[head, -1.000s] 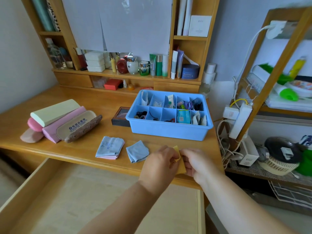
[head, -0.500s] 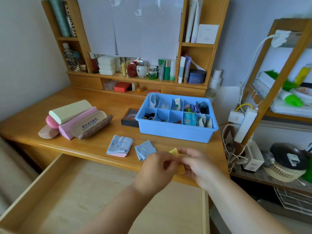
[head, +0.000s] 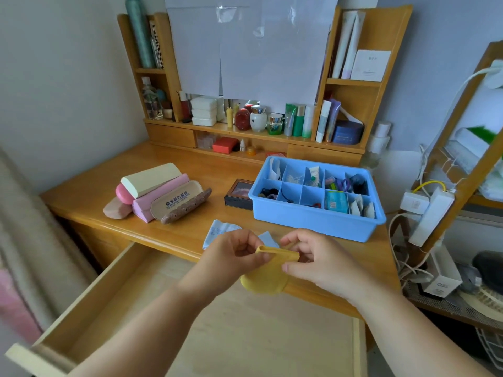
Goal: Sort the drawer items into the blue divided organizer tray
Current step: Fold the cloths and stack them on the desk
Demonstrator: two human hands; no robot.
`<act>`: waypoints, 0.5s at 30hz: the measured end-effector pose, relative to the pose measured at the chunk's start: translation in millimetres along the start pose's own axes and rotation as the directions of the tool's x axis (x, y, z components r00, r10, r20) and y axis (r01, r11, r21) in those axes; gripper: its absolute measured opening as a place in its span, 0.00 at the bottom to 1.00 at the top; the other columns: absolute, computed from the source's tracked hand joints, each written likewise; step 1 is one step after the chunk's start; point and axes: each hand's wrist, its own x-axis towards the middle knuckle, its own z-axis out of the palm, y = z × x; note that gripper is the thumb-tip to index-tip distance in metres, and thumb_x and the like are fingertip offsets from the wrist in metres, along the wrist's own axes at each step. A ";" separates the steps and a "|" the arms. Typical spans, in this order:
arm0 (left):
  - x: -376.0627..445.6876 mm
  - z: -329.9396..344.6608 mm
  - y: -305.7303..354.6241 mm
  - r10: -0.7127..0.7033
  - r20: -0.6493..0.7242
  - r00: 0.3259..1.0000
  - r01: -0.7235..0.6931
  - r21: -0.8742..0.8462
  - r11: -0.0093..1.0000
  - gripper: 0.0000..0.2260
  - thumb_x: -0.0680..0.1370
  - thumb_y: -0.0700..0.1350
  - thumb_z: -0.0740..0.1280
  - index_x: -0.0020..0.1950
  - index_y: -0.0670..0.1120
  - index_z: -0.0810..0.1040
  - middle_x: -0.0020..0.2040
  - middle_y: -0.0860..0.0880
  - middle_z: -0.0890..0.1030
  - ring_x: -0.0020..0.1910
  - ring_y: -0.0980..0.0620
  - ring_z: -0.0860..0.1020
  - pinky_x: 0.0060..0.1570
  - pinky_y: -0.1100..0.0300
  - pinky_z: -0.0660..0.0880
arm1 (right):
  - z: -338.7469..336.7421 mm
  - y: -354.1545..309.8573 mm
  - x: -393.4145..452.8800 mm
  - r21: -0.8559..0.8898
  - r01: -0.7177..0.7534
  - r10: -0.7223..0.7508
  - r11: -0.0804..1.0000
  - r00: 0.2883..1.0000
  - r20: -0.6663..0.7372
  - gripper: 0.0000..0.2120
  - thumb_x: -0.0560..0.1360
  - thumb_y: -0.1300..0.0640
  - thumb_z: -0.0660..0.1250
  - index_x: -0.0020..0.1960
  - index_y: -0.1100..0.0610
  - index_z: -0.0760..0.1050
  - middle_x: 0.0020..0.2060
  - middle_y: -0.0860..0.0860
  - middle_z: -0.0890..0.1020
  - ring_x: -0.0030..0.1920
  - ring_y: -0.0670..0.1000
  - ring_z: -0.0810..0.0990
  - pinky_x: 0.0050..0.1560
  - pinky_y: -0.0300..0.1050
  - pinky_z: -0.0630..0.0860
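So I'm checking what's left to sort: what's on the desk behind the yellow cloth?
Two pale blue cloths lie on the desk. The left hand, right hand and yellow cloth cover most of the nearer one.

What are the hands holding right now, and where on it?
Both hold the yellow cloth by its folded top edge: left hand pinches the left end, right hand the right end.

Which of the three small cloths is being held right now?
The yellow cloth, pinched by both hands over the drawer; the two light blue cloths lie on the desk behind.
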 end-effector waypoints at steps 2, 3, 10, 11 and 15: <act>-4.4 -6.4 -3.4 0.000 -0.044 0.999 -0.003 -0.053 0.999 0.08 0.73 0.42 0.73 0.36 0.53 0.79 0.35 0.53 0.81 0.36 0.57 0.76 0.38 0.64 0.72 | 9.4 -0.1 2.3 0.094 0.020 -0.017 0.995 0.999 -0.032 0.13 0.69 0.59 0.74 0.50 0.48 0.77 0.43 0.47 0.85 0.44 0.46 0.82 0.50 0.42 0.79; -6.6 -9.9 -3.9 0.000 -0.060 0.998 -0.005 -0.091 0.996 0.08 0.73 0.42 0.73 0.36 0.53 0.79 0.36 0.52 0.81 0.37 0.56 0.77 0.39 0.63 0.73 | 14.3 -0.2 3.7 0.126 0.043 -0.037 0.991 0.998 -0.053 0.10 0.70 0.60 0.74 0.49 0.49 0.78 0.41 0.47 0.85 0.42 0.46 0.82 0.48 0.42 0.78; -20.7 -21.6 -9.3 0.048 -0.068 0.996 -0.059 -0.166 0.984 0.04 0.73 0.44 0.72 0.41 0.52 0.79 0.35 0.52 0.80 0.36 0.57 0.76 0.36 0.66 0.72 | 36.1 -7.6 11.1 0.231 0.066 -0.061 0.971 0.998 -0.026 0.03 0.76 0.61 0.67 0.43 0.56 0.76 0.35 0.57 0.82 0.36 0.50 0.76 0.43 0.48 0.76; -23.4 -21.8 -10.9 0.043 -0.023 0.999 -0.046 -0.193 0.980 0.03 0.72 0.44 0.72 0.43 0.50 0.79 0.37 0.51 0.80 0.37 0.57 0.77 0.37 0.67 0.73 | 37.4 -9.1 11.7 0.295 0.055 -0.052 0.954 0.998 -0.018 0.04 0.76 0.63 0.66 0.43 0.58 0.75 0.34 0.58 0.81 0.37 0.53 0.76 0.43 0.50 0.75; -34.7 -21.8 -19.0 0.028 -0.085 0.996 -0.046 -0.222 0.974 0.05 0.71 0.44 0.72 0.39 0.44 0.77 0.34 0.49 0.78 0.35 0.55 0.75 0.37 0.65 0.72 | 41.0 -11.6 13.4 0.460 0.003 0.000 0.888 1.000 -0.007 0.08 0.76 0.66 0.65 0.40 0.57 0.74 0.31 0.51 0.79 0.35 0.49 0.75 0.37 0.41 0.74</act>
